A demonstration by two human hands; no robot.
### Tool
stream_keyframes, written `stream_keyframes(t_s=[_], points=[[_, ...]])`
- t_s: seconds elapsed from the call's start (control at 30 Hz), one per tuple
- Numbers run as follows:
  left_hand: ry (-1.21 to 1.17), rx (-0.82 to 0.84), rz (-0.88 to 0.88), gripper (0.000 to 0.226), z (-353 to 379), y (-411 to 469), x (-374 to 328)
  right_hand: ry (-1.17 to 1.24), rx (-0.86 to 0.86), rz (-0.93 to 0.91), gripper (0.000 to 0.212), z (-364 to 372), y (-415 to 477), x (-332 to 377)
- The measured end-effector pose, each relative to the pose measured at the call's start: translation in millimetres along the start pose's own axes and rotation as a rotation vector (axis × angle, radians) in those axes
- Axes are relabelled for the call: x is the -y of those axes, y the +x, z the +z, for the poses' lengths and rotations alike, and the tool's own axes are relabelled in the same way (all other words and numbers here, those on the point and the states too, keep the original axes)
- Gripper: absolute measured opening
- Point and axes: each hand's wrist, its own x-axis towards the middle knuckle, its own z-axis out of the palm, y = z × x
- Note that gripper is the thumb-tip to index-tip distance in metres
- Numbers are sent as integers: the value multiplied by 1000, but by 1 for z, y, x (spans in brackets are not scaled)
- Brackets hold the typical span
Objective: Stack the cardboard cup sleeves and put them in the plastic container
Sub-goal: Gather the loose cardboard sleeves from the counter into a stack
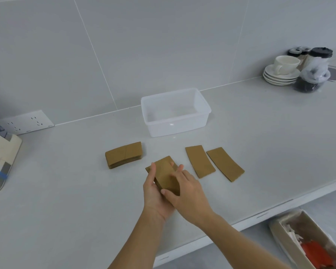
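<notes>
- Nearest, just below centre: left hand [155, 193] cupped under a small bundle of sleeves [166, 177], thumb up along its left edge; right hand [184, 193] closed over the top and right side, thumb pressing the near end. Both hands clamped on the same bundle, fingers only slightly parted.
- Partly under the bundle at 12 o'clock, another sleeve [174, 164] peeking out (on the counter or in hand, cannot tell).
- At 3 o'clock of the hands, two single sleeves [200, 162] [225, 164] flat on the counter [66, 191], side by side, just apart.
- At 10 o'clock, a tidy stack [124, 154], apart from the rest.
- Farther, at 12 o'clock, the container [202, 105], open and with nothing in it.
- Probably light, thin cardboard: stiff enough flat, yet easily creased and prone to sliding apart. Best pinched across the long edges, squaring the ends.
</notes>
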Motion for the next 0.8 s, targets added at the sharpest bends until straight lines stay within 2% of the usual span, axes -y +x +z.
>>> stream_keyframes(t_s=[0.2, 0.3, 0.43, 0.5, 0.57, 0.67, 0.8], points=[[-25, -30, 7, 60, -4, -2, 0, -66, 60, -56, 44, 11, 4, -8], [-43, -51, -10, 47, -9, -3, -4, -73, 196, -83, 50, 5, 14, -11], [-51, -104, 10, 52, -13, -5, -9, 72, 318, -29, 54, -10, 30, -9], [-77, -115, 34, 56, -16, -5, -12, 126, 281, -3, 50, -17, 38, -5], [-129, -114, 51, 56, -20, -4, -17, 127, 222, 29, 55, -20, 48, -2], [-194, -120, 79, 60, -28, -6, -24, 7, 124, 47, 57, -18, 62, -8], [-219, -177, 130, 63, -39, -9, -36, -199, 96, 63, 68, -2, 71, -21]])
